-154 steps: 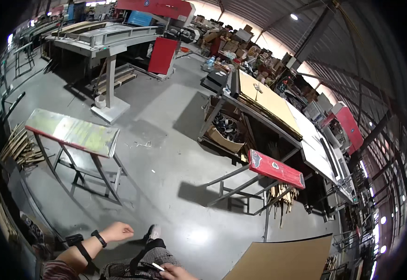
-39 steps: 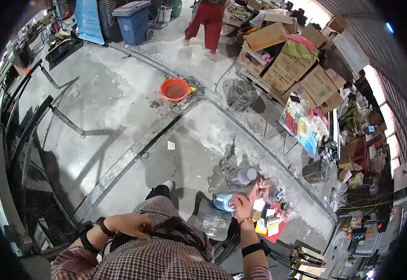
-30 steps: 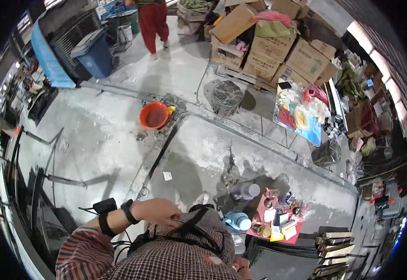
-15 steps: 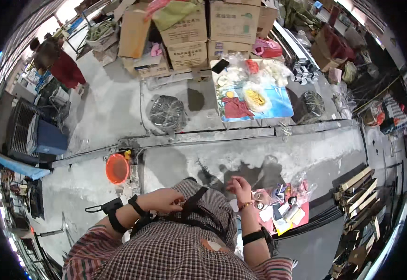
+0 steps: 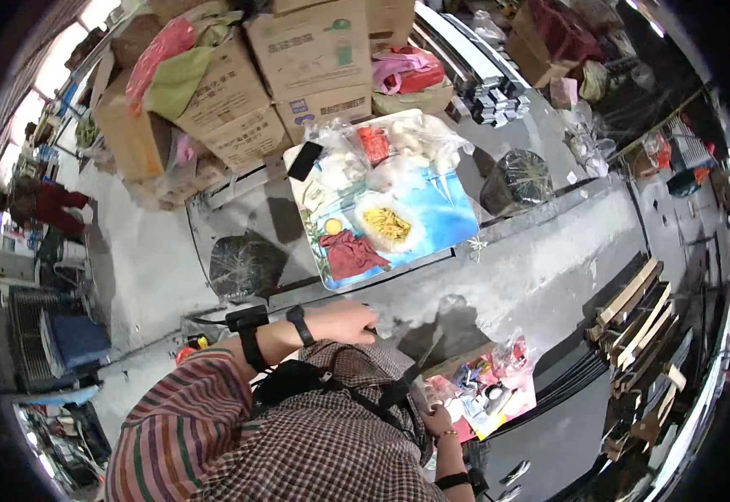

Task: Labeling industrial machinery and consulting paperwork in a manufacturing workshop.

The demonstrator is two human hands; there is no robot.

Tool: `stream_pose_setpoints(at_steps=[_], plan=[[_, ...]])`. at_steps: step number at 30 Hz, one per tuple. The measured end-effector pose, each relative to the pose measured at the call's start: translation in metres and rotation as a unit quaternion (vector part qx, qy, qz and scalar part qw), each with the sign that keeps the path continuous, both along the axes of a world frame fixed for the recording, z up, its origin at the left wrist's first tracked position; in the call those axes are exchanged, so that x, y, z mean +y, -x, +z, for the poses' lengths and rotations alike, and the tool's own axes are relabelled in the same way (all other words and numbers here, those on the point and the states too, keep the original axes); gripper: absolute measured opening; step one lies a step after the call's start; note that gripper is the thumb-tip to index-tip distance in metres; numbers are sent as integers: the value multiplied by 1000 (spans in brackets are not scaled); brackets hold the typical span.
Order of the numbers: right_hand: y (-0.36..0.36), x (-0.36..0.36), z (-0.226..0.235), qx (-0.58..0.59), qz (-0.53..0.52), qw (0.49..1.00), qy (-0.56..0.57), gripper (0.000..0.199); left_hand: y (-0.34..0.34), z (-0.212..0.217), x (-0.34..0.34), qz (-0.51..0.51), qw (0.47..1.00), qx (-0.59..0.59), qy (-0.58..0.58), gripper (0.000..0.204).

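Observation:
My left hand [image 5: 350, 320] reaches across in front of my checked apron [image 5: 323, 435], below the folding table's near edge. Its fingers are curled in, and I see nothing in them. A dark band and a small black box are strapped to that forearm. My right hand [image 5: 439, 421] is lower, at my side, by the left edge of a low pink-topped surface [image 5: 464, 431] with cans, small packets and a yellow sheet on it. Its fingers look bent closed with nothing visible in them; the fingertips are partly hidden.
Ahead stands a folding table [image 5: 440, 222] with a bag of yellow strips [image 5: 387, 224], a maroon cloth [image 5: 351, 253] and a black phone [image 5: 305, 161]. Large cartons [image 5: 306, 50] are stacked behind. Wrapped black bundles [image 5: 244, 266] flank the table. Wooden strips [image 5: 633, 318] lie right.
My view has turned and come closer to the folding table. My left hand has swung forward and right across my body; my right hand has dropped back beside the pink-topped surface.

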State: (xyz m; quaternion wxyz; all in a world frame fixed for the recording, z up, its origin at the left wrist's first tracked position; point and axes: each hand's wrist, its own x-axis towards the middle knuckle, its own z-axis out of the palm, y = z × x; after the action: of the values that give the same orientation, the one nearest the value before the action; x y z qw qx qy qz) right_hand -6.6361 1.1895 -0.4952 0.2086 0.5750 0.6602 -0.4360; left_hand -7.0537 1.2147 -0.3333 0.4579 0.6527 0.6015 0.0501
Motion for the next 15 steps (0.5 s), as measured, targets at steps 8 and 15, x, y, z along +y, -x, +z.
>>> stream_pose_setpoints(at_steps=[8, 15], plan=[[-33, 112, -5, 113, -180, 976, -48, 16, -98, -20, 250, -206, 977, 17, -53, 33], [-107, 351, 35, 463, -381, 752, 275, 15, -148, -92, 409, -62, 986, -91, 129, 34]])
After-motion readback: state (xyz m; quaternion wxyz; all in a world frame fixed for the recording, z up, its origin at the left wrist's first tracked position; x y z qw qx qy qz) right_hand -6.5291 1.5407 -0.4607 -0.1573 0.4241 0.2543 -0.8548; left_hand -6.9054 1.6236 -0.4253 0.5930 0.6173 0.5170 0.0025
